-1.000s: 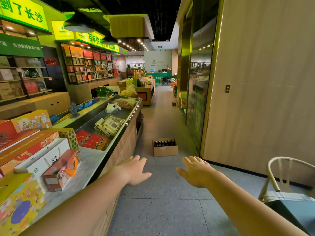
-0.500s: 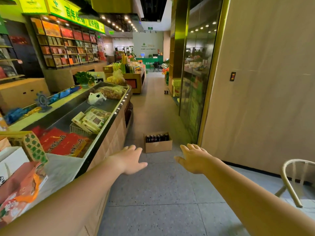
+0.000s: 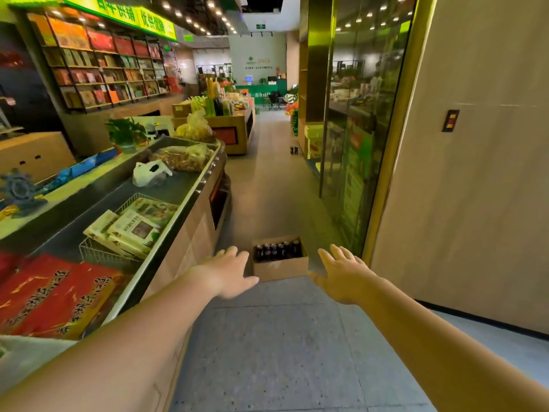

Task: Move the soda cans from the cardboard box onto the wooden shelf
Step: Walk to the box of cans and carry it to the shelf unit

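An open cardboard box (image 3: 280, 269) sits on the grey floor ahead of me, close to the end of the counter. Several dark soda cans (image 3: 277, 250) stand upright in a row inside it. My left hand (image 3: 230, 272) is stretched forward, palm down with fingers apart, just left of the box and nearer to me. My right hand (image 3: 341, 275) reaches out the same way to the right of the box, fingers spread. Neither hand touches the box or holds anything. Two more dark cans (image 3: 294, 150) stand on the floor far down the aisle.
A long display counter (image 3: 184, 200) with packaged goods, red boxes (image 3: 53, 292) and a wire basket (image 3: 101, 251) runs along my left. A glass front with a gold frame (image 3: 386, 173) and a beige panel wall (image 3: 475, 188) line the right. The aisle floor (image 3: 276, 346) lies between them.
I have moved forward along the aisle; the box and cans are nearer and larger. Both outstretched hands now flank the box. The chair at the right has left the view.
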`<state>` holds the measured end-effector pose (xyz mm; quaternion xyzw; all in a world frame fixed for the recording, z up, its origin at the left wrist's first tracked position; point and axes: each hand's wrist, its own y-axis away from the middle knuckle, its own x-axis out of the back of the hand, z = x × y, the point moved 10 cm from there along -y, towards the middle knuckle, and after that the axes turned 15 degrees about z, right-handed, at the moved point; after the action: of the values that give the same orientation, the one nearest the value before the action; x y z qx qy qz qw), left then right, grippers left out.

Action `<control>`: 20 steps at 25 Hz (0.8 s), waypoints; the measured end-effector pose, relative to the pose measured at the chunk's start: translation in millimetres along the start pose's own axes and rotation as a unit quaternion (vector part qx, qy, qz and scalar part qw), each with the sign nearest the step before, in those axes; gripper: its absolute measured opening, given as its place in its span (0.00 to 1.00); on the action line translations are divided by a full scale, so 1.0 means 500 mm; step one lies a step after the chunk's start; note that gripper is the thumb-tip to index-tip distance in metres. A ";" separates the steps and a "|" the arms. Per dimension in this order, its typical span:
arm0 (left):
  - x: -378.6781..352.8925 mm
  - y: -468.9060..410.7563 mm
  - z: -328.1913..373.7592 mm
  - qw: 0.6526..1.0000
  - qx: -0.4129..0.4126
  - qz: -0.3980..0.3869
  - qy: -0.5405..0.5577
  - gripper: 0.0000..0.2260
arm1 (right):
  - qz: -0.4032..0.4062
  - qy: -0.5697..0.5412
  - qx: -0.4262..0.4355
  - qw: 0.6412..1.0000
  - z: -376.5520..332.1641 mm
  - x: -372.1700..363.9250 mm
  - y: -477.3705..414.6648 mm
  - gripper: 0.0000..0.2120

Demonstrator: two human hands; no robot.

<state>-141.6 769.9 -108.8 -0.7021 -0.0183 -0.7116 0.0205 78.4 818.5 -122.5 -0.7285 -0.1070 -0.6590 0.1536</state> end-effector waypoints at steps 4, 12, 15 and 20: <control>-0.029 -0.261 0.001 1.000 0.020 -0.009 0.003 0.34 | -0.019 0.002 0.013 1.000 0.094 -0.036 -0.268 0.35; -0.118 -0.763 -0.057 0.998 0.046 -0.038 0.031 0.33 | -0.059 0.009 0.018 0.998 0.234 -0.159 -0.772 0.35; -0.186 -0.955 -0.115 0.996 0.058 -0.052 0.032 0.33 | -0.076 0.010 0.012 0.997 0.276 -0.245 -0.966 0.35; -0.286 -1.278 -0.221 0.993 0.081 -0.080 0.011 0.33 | -0.109 -0.013 -0.008 0.994 0.339 -0.376 -1.276 0.34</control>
<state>-284.9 1402.3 -251.6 -0.6866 -0.1318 -0.7147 0.0204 -13.5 1482.5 -270.7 -0.7223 -0.1826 -0.6629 0.0738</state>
